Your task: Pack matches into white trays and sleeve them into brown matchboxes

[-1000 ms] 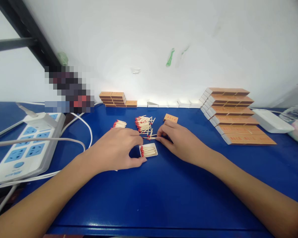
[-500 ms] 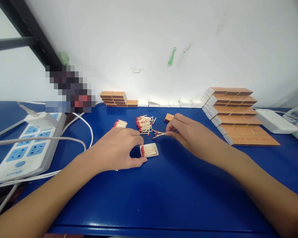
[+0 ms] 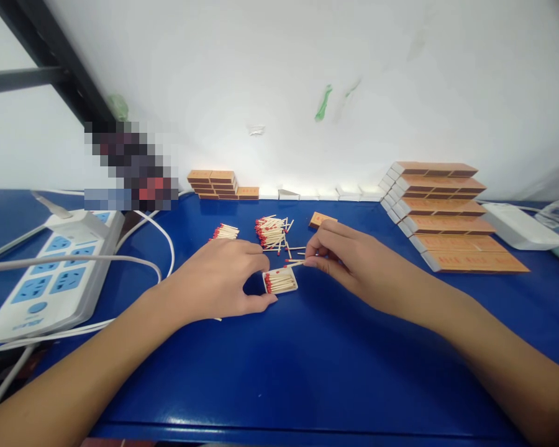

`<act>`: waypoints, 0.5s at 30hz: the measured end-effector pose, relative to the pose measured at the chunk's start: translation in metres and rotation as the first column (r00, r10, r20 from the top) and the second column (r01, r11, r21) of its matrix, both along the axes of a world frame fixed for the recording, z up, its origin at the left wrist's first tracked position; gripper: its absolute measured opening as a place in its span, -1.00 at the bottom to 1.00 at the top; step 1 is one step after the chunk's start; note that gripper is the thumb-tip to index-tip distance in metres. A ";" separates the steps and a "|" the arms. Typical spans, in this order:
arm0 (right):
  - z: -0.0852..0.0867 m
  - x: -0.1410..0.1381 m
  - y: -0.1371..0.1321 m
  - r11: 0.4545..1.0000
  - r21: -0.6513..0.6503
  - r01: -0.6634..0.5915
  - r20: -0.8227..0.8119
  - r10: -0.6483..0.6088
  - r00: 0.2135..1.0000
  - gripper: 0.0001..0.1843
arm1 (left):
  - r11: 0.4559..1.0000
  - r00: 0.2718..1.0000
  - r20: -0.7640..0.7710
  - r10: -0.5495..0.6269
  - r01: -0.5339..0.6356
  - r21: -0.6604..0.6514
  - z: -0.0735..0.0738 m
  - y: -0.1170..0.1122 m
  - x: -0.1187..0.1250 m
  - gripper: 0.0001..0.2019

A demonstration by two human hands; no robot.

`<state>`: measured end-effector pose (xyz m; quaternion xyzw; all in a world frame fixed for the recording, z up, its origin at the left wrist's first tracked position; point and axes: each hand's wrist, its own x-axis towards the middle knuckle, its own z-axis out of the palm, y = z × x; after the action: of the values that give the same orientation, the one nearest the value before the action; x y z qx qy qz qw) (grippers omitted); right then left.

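Note:
My left hand (image 3: 223,279) rests on the blue table with thumb and fingers round the left end of a small white matchbox tray (image 3: 295,287). Red-tipped matches (image 3: 279,283) lie side by side in the tray, heads to the left. My right hand (image 3: 340,254) pinches matches (image 3: 295,264) by their plain ends, just above the tray's upper right edge; their exact number is hard to make out. A loose pile of matches (image 3: 271,233) lies behind the tray, with a second pile (image 3: 226,232) to its left, partly behind my left hand.
A closed matchbox (image 3: 321,220) lies behind my right hand. Stepped stacks of matchboxes (image 3: 447,225) stand at right, a smaller stack (image 3: 213,185) at back left. White trays (image 3: 326,194) line the wall. A power strip (image 3: 51,279) with cables lies left, a white device (image 3: 522,226) far right.
My right hand has moved slightly left and toward me, bringing the pinched matches from beside the loose pile to the tray's edge. My left hand stays on the tray.

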<state>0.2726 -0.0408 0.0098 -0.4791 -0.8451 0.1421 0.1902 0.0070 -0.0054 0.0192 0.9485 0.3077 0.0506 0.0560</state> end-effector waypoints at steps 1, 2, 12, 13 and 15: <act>-0.001 -0.001 0.000 1.000 -0.015 0.004 -0.023 -0.004 1.000 -0.77 | 1.000 1.000 -0.002 0.001 -0.001 -0.001 0.000 0.000 0.000 -0.73; -0.001 -0.001 0.000 1.000 -0.031 0.004 -0.046 -0.005 0.999 -0.78 | 1.000 1.000 -0.003 0.000 0.000 -0.001 0.000 0.000 0.000 -0.73; -0.010 -0.006 0.000 0.998 -0.063 -0.018 -0.136 0.009 0.991 -0.79 | 1.000 0.984 0.178 -0.021 0.023 -0.009 -0.005 0.001 -0.001 -0.66; -0.009 -0.006 0.000 0.998 -0.058 -0.016 -0.142 0.008 0.990 -0.79 | 1.000 0.978 0.206 -0.020 0.022 -0.010 -0.005 0.001 -0.001 -0.69; -0.009 -0.006 0.000 0.999 -0.049 -0.017 -0.147 0.010 0.989 -0.79 | 0.999 0.970 0.243 -0.029 0.033 -0.011 -0.006 0.002 -0.001 -0.75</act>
<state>0.2669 -0.0404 0.0004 -0.4663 -0.8282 0.1995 0.2386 0.0057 -0.0036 0.0131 0.9394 0.2842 0.1632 0.1011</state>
